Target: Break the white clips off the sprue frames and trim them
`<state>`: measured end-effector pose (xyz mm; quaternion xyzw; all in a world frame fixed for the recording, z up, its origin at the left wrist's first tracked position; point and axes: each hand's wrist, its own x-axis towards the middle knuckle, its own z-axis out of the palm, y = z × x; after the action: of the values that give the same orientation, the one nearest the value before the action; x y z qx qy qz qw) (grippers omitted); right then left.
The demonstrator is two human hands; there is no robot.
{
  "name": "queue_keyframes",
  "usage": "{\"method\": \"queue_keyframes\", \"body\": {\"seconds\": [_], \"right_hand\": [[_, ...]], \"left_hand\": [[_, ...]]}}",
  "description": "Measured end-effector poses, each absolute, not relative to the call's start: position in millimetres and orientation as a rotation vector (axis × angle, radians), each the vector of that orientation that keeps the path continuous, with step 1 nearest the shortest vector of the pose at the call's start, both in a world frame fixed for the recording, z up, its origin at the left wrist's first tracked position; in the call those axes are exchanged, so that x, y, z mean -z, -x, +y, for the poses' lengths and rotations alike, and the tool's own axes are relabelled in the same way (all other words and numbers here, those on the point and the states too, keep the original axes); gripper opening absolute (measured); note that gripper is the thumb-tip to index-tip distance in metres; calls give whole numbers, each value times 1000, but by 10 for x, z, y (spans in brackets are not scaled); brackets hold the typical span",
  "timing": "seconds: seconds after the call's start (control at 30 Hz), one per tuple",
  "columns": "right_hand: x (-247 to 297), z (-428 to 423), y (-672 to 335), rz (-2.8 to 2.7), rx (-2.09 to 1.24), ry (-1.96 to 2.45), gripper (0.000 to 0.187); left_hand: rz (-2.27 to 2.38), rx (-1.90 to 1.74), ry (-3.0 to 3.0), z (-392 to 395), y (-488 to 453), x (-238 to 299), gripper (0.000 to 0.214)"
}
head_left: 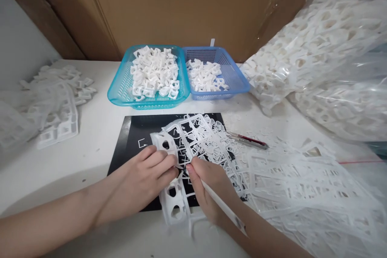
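My left hand (151, 179) is closed on a white moulded rubber or plastic sheet (174, 199) with rows of holed pieces. In my right hand (211, 185) is a slim, pen-like tool with a white handle (225, 207). Its dark tip meets the sheet beside my left fingers; the kind of tip is too small to tell. Beneath both hands lies a black mat (133, 137). Cut-out frames and thin white scraps (208, 141) cover its right part.
Behind the mat stand a teal basket (116, 92) and a blue basket (238, 82), both holding white pieces. A metal tool with red edging (249, 141) lies right of the mat. Clear bags of white pieces (320, 44) and leftover frames (302, 185) fill the right; more sheets (60, 109) lie left.
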<state>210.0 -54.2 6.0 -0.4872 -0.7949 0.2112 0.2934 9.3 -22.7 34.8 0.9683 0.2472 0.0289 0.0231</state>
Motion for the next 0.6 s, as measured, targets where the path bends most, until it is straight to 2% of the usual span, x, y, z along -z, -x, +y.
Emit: {"method": "queue_keyframes", "body": {"seconds": [0.17,0.33,0.43,0.6], "right_hand": [[-48,-558,-2079,-2099,-517,1320,30],[-56,-547,-2065,-2091,-548,1329,31],[-69,-547,-2062,-2084,-575,1343,32],[-69,-567,-2057,-2059,-632,1352,32]], "left_hand": [[521,-77,-2721,-12,-101,-327,22],[349,-204,-2536,54,37,-293,19],[539,-360,-2187,5,255,-267,21],[1039,-566,-1867,8,713,-242,4]]}}
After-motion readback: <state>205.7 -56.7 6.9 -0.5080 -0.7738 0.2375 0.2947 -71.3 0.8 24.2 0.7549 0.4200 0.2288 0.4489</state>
